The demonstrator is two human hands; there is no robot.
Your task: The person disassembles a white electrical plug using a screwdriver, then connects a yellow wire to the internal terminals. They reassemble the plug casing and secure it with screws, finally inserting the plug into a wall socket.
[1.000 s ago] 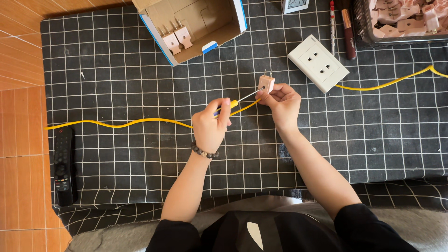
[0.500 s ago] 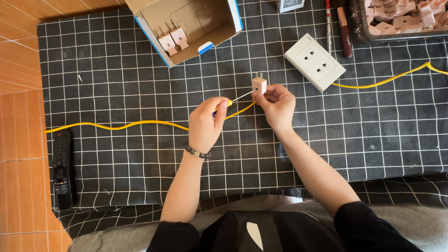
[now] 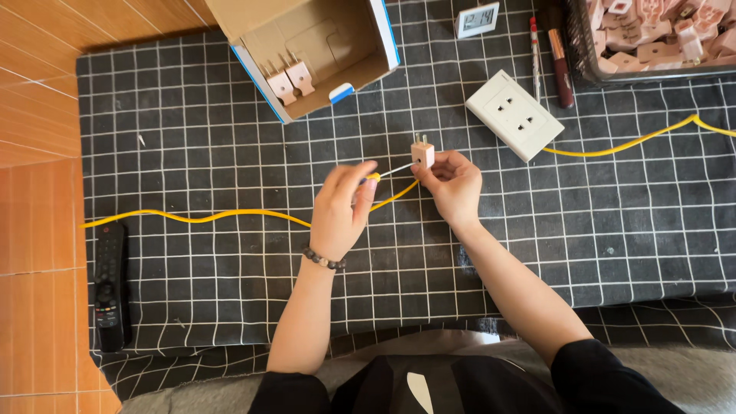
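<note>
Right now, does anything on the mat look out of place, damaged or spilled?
Nothing spilled or broken. The box lies tipped on its side, mouth open, with two plugs inside. The yellow cable snakes loosely across the mat. The remote lies half off the mat's left edge.

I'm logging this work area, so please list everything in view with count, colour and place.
plug: one, pale pink, in right hand
cable: one, yellow, across mat, in left hand
mat: one, black with white grid
cardboard box: one, open, top centre, two pink plugs inside
socket block: one, white, right of centre
small clock: one, white, top
pens: two, top right
basket: one, dark, top right, pink plugs inside
remote: one, black, left
left hand; right hand
</note>
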